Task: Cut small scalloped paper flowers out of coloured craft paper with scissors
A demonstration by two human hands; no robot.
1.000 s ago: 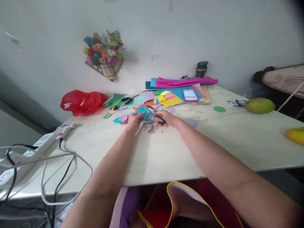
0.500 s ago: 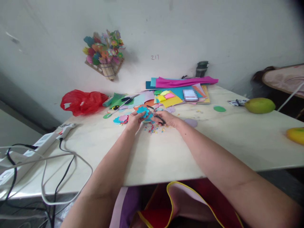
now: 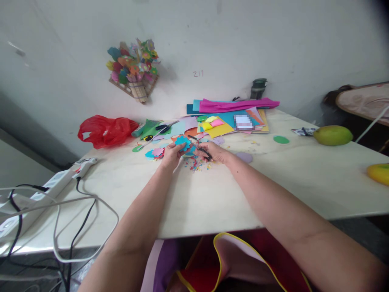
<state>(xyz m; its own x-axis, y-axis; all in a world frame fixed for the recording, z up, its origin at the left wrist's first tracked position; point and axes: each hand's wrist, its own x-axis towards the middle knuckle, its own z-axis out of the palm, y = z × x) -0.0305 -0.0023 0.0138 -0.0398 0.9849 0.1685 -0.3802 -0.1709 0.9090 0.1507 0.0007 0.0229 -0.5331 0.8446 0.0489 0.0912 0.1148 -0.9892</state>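
Observation:
Between the fingertips of my left hand point(image 3: 172, 155) is a blue paper flower point(image 3: 181, 142) with a scalloped edge. My right hand point(image 3: 212, 151) is closed round the black handles of a pair of scissors point(image 3: 200, 148); the blades point up and left, close beside the flower. Whether they touch the paper I cannot tell. Small coloured paper scraps point(image 3: 196, 164) lie on the table under both hands. Left of my left hand rests a pile of cut paper flowers point(image 3: 154, 153) in blue, pink and red.
Coloured paper sheets point(image 3: 225, 129) and a second pair of scissors point(image 3: 164, 128) lie at the back. A red plastic bag point(image 3: 106, 132) sits back left. A power strip point(image 3: 39, 194) with cables runs along the left edge. A green mango point(image 3: 332, 135) lies at the right.
The scissor blades have shifted very slightly beside the blue flower. Both hands keep their places and their holds.

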